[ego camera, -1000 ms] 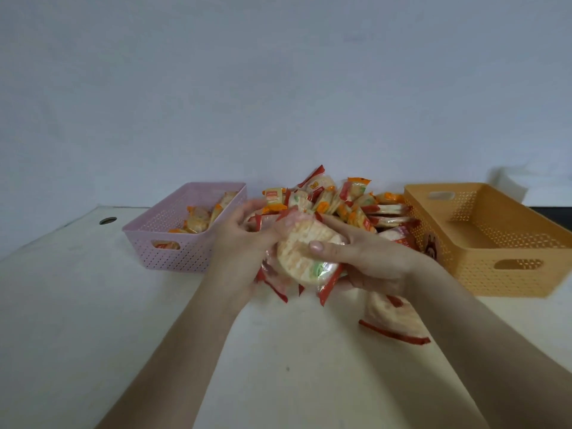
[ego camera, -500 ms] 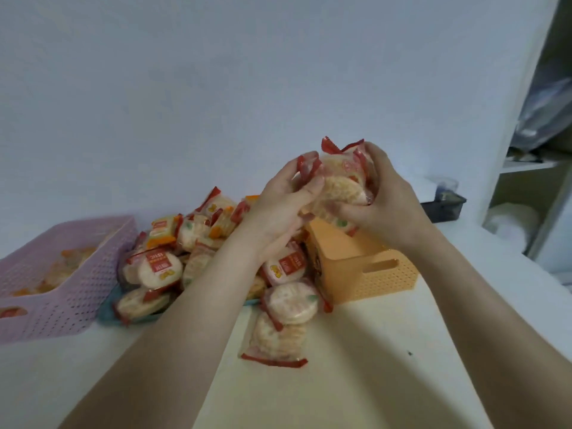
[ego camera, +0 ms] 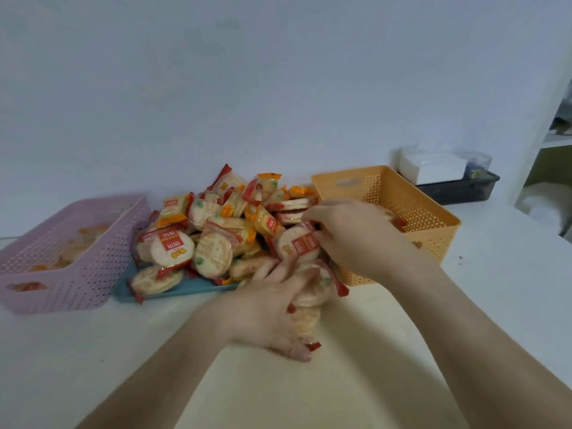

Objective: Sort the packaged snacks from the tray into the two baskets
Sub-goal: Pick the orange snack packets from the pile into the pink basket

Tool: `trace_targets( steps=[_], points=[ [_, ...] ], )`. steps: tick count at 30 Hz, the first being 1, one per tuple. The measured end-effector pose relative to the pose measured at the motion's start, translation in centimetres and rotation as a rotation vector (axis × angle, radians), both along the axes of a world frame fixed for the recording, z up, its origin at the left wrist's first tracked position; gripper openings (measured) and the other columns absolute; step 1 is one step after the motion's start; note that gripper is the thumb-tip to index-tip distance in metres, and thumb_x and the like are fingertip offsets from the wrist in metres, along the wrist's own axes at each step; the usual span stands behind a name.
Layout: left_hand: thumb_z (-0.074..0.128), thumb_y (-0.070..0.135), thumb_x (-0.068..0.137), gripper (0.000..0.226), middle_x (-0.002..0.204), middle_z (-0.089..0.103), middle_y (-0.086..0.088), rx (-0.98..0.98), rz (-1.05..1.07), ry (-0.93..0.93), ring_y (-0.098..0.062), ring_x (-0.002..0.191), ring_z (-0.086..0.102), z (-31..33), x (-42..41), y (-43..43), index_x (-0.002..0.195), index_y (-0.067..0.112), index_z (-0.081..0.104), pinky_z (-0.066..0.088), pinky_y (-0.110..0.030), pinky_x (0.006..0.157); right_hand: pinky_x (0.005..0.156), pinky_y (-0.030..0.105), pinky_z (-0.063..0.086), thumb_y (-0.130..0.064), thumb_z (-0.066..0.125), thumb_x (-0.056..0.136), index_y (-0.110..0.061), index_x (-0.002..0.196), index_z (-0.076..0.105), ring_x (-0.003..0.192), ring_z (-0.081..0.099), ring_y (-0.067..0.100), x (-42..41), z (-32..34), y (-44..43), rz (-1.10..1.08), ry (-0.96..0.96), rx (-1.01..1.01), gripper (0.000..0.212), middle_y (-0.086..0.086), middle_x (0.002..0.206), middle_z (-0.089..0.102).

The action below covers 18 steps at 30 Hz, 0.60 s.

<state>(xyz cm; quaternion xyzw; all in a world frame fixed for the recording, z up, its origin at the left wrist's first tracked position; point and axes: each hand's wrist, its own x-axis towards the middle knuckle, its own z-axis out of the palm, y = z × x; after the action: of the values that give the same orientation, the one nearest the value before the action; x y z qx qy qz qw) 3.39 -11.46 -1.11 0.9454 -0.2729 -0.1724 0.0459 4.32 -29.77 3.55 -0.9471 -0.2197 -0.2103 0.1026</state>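
Hands down from orange basket [ego camera: 428, 239] to pile [ego camera: 216, 230] — left fingers [ego camera: 305, 278] grip one packet [ego camera: 311, 297], right fingers [ego camera: 312, 216] red-label packet [ego camera: 298, 246].

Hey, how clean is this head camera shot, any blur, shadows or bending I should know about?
Head view: both hands smear with motion, the left hand more than the right hand; the snack packets are sharp enough to show red labels; soft arm shadows fall on the table; the wide lens tilts the shelf at right.
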Motion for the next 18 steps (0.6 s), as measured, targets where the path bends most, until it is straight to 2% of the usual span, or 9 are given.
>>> trace_targets(
  steps=[2,4,5,7,8,10,12,15,18],
  points=[
    [0.070,0.064,0.069,0.105,0.160,-0.005,0.016,-0.086,-0.022,-0.124,-0.014,0.147,-0.005,-0.9,-0.2,0.3,0.147,0.049,0.002,0.016,-0.042,0.119,0.078,0.040,0.052,-0.002,0.052,0.086,-0.023,0.121,0.059,0.102,0.061,0.026,0.3,-0.6,1.2,0.015,0.036,-0.095,0.041,0.003,0.112,0.065],
    [0.069,0.053,0.073,0.081,0.153,0.030,0.013,-0.250,-0.082,-0.277,-0.012,0.139,0.027,-1.1,0.1,0.9,0.143,0.044,0.029,0.031,-0.030,0.112,0.073,0.032,0.048,0.002,0.051,0.084,-0.016,0.121,0.055,0.103,0.059,0.026,0.4,-1.0,2.3,0.009,0.102,-0.157,0.041,0.005,0.116,0.062],
    [0.068,0.046,0.072,0.070,0.140,0.046,0.015,-0.329,-0.093,-0.307,-0.006,0.128,0.042,-1.0,0.3,1.2,0.137,0.041,0.042,0.039,-0.025,0.104,0.073,0.029,0.043,0.001,0.052,0.085,-0.014,0.126,0.052,0.108,0.057,0.026,0.3,-1.1,2.8,-0.006,0.134,-0.183,0.043,0.006,0.121,0.058],
    [0.065,0.035,0.072,0.050,0.108,0.063,0.018,-0.461,-0.042,-0.283,-0.001,0.099,0.058,-0.4,0.0,2.3,0.121,0.039,0.058,0.047,-0.021,0.081,0.085,0.031,0.038,0.000,0.052,0.088,-0.011,0.137,0.040,0.122,0.046,0.030,0.2,-1.1,3.8,-0.054,0.208,-0.201,0.051,0.013,0.133,0.048],
    [0.065,0.031,0.073,0.044,0.096,0.066,0.017,-0.512,0.005,-0.264,-0.002,0.088,0.060,-0.1,-0.1,2.8,0.116,0.038,0.061,0.048,-0.021,0.072,0.091,0.033,0.037,0.000,0.051,0.089,-0.009,0.141,0.034,0.127,0.041,0.033,0.2,-0.9,4.1,-0.083,0.257,-0.179,0.055,0.017,0.138,0.043],
    [0.065,0.032,0.074,0.035,0.085,0.066,0.018,-0.599,0.107,-0.261,-0.001,0.079,0.061,0.3,-0.2,4.2,0.109,0.039,0.061,0.049,-0.020,0.065,0.096,0.037,0.037,-0.001,0.047,0.092,-0.009,0.144,0.027,0.130,0.036,0.037,0.5,-0.7,4.9,-0.095,0.373,-0.124,0.057,0.022,0.143,0.037],
    [0.064,0.044,0.070,0.035,0.088,0.064,0.020,-0.668,0.216,-0.277,0.001,0.081,0.060,0.5,0.1,5.6,0.104,0.042,0.057,0.049,-0.020,0.069,0.098,0.040,0.037,-0.006,0.042,0.095,-0.011,0.146,0.024,0.130,0.037,0.038,1.3,-1.0,5.2,-0.092,0.446,-0.048,0.054,0.021,0.146,0.035],
    [0.056,0.055,0.067,0.040,0.090,0.064,0.012,-0.740,0.338,-0.275,-0.004,0.083,0.061,0.2,1.1,7.3,0.102,0.036,0.056,0.050,-0.028,0.073,0.105,0.048,0.037,-0.013,0.041,0.096,-0.022,0.151,0.014,0.133,0.033,0.043,2.6,-2.3,5.4,-0.137,0.520,0.061,0.062,0.018,0.152,0.026],
    [0.063,0.037,0.088,0.012,0.096,0.070,0.003,-1.028,0.553,-0.160,-0.011,0.085,0.069,0.1,1.6,8.0,0.099,0.032,0.059,0.058,-0.037,0.072,0.103,0.054,0.039,-0.016,0.051,0.093,-0.033,0.152,0.001,0.131,0.035,0.049,3.2,-3.5,6.1,-0.200,0.589,0.074,0.079,0.018,0.157,0.013]
  ],
)
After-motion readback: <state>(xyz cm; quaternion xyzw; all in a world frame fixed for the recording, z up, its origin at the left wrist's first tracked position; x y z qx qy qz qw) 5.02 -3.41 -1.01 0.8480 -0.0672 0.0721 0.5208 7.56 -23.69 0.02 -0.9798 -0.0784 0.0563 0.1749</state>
